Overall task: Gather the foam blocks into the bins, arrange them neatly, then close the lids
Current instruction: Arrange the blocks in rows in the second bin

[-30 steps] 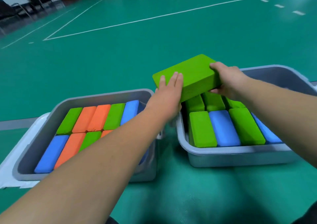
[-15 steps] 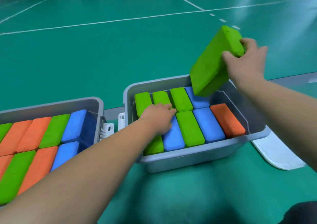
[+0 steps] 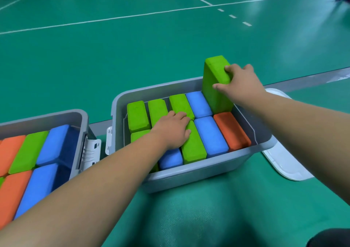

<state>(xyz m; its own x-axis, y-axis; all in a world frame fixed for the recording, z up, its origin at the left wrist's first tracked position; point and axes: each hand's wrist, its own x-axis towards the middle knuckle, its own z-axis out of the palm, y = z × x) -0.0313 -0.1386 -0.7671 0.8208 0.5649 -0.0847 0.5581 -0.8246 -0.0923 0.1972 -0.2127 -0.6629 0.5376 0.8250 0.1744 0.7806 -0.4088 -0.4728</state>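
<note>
My right hand (image 3: 241, 83) grips a green foam block (image 3: 215, 85) that stands on end in the far right corner of the right grey bin (image 3: 198, 173). Green, blue and orange blocks lie packed in two rows inside that bin. My left hand (image 3: 173, 128) lies flat on those blocks near the middle, fingers spread, pressing on a green block (image 3: 193, 144) and holding nothing. The left grey bin (image 3: 83, 117) at the left edge is filled with orange, green and blue blocks.
A white lid (image 3: 286, 163) lies on the green floor under the right bin's right side. White latches (image 3: 92, 148) sit between the two bins. Open green court floor with white lines stretches beyond.
My right hand has lowered the green block from a tilted hold above the bin to standing on end in the far right corner. My left hand stays on the packed blocks.
</note>
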